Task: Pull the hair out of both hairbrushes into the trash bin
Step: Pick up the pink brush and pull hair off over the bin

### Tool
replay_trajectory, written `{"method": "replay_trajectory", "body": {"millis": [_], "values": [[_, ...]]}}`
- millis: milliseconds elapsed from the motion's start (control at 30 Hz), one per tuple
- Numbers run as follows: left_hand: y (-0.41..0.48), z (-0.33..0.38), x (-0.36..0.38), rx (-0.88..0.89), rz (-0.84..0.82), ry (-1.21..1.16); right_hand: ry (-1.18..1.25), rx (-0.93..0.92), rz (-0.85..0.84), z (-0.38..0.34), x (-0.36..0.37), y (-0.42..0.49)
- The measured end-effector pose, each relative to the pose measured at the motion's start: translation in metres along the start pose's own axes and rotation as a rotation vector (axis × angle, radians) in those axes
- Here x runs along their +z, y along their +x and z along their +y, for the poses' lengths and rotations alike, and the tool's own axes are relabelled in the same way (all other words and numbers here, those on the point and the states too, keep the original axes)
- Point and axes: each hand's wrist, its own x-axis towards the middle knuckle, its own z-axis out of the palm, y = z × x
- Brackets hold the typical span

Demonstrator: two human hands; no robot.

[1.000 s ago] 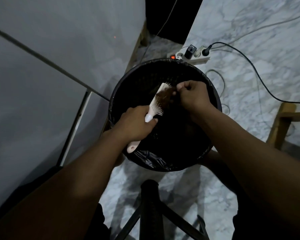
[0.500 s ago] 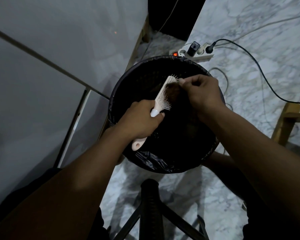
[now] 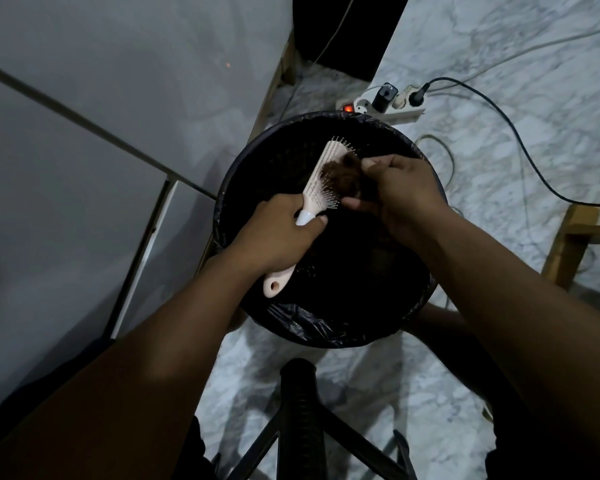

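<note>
Holding pink hairbrush (image 3: 321, 183) by handle, frame ctr, w/ left hand (image 3: 280, 237) over black trash bin (image 3: 329, 332); right hand (image 3: 400, 195) fingers (image 3: 355, 203) pinching brown hair clump (image 3: 342, 176) on bristles.

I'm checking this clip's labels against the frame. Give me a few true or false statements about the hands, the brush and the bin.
1. The left hand grips the hairbrush by its handle. True.
2. The right hand rests on the floor. False: it pinches the clump of hair at the bristles.
3. The brush is held over the trash bin. True.
4. The bin is unlined. False: a black bag lines it.
5. The power strip sits inside the bin. False: it lies on the floor beyond it.
</note>
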Motion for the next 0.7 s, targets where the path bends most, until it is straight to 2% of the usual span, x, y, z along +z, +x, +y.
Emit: {"method": "replay_trajectory", "body": {"millis": [100, 200, 267, 367, 433, 500, 633, 700], "values": [[0.002, -0.003, 0.000, -0.016, 0.012, -0.011, 0.062, 0.079, -0.083, -0.003, 0.000, -0.002], [0.002, -0.003, 0.003, -0.011, 0.006, 0.004, -0.085, -0.071, -0.132, 0.001, 0.000, -0.006], [0.002, -0.002, 0.003, 0.002, 0.008, -0.003, -0.132, -0.160, -0.073, 0.004, 0.002, -0.006], [0.003, -0.001, 0.001, 0.019, 0.045, -0.052, 0.054, -0.011, -0.005, 0.001, 0.004, 0.000], [0.004, -0.002, -0.001, 0.008, 0.066, -0.079, 0.244, 0.120, -0.030, -0.002, 0.006, -0.001], [0.004, -0.003, -0.002, -0.003, 0.063, -0.075, 0.300, 0.140, -0.063, -0.002, 0.007, -0.001], [0.002, -0.004, 0.004, -0.008, 0.019, -0.028, -0.191, -0.182, -0.102, 0.005, 0.006, -0.001], [0.002, -0.003, 0.004, -0.006, 0.015, -0.016, -0.300, -0.255, -0.015, 0.009, 0.007, -0.001]]}}
